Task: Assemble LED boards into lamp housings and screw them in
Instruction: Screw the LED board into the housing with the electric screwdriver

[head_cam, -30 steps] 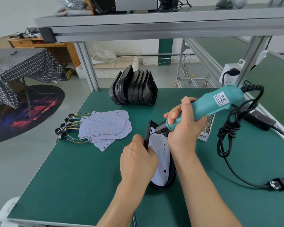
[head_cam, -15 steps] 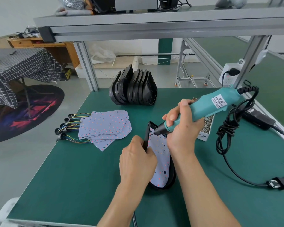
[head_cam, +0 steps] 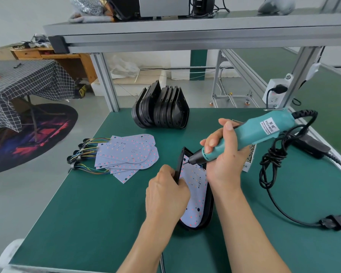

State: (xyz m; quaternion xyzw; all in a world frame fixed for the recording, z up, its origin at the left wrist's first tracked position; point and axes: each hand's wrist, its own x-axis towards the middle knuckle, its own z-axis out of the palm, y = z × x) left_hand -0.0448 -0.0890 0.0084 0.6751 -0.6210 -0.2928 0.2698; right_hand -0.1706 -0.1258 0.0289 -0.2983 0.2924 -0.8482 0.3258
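Note:
A black lamp housing [head_cam: 208, 213] lies on the green bench in front of me with a white LED board [head_cam: 195, 196] seated inside it. My left hand [head_cam: 165, 196] grips the housing's left rim. My right hand [head_cam: 222, 158] holds a teal electric screwdriver [head_cam: 264, 131], its bit pressed down on the far left corner of the board. A fan of loose LED boards [head_cam: 128, 154] with coloured wires lies to the left. A row of empty black housings [head_cam: 161, 107] stands on edge at the back.
A small box of screws [head_cam: 250, 156] sits behind my right hand. The screwdriver's black cord [head_cam: 274, 154] coils at the right, running to a plug [head_cam: 335, 222] and a power brick [head_cam: 311, 146]. An aluminium frame post [head_cam: 106, 83] and shelf rise behind the bench.
The screwdriver has tipped lower and its bit has come down onto the board's far corner. My left hand stays on the housing rim.

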